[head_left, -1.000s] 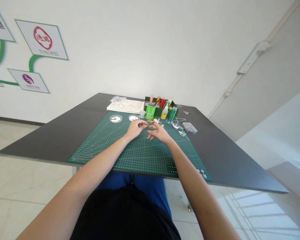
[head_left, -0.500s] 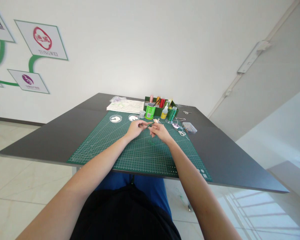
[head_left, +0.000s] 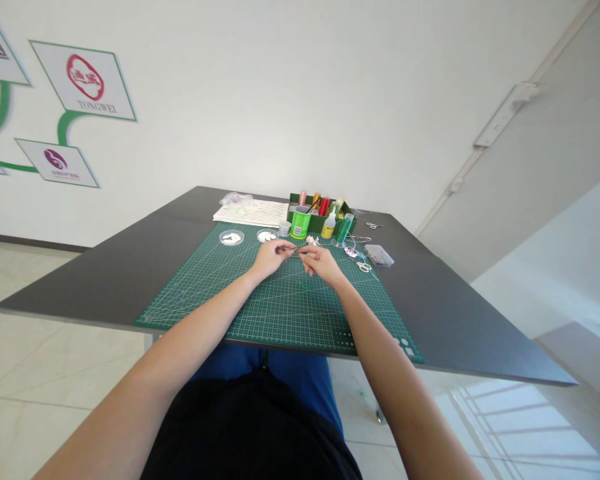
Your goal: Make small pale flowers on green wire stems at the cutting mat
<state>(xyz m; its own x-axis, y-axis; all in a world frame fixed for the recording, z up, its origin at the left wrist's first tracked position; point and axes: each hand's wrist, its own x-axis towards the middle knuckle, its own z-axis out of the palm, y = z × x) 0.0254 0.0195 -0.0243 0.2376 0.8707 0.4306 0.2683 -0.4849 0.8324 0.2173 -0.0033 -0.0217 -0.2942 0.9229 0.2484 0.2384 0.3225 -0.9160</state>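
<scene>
My left hand (head_left: pixel 272 257) is closed, its thumb and fingertips pinched on the left part of a thin green stem (head_left: pixel 301 248). Facing it, my right hand (head_left: pixel 323 263) pinches the same stem from the right, the fingertips of both hands almost meeting. Just behind the right fingers shows a small pale flower-like piece (head_left: pixel 313 240); whether it joins the stem is hidden. Both hands are low over the green cutting mat (head_left: pixel 280 313). Faint green thread (head_left: pixel 305 285) is visible below the right hand.
Two shallow dishes with white bits, a left dish (head_left: pixel 231 238) and a right dish (head_left: pixel 267 236), sit beyond my left hand. Behind stand a green can (head_left: pixel 301 223), a glue bottle (head_left: pixel 329 225) and a box of spools (head_left: pixel 363 223). White scissors (head_left: pixel 364 267) and a clear case (head_left: pixel 379 255) lie right.
My right hand has shifted and turned slightly, its fingers now covering more of the green stem. The left hand stays nearly still.
</scene>
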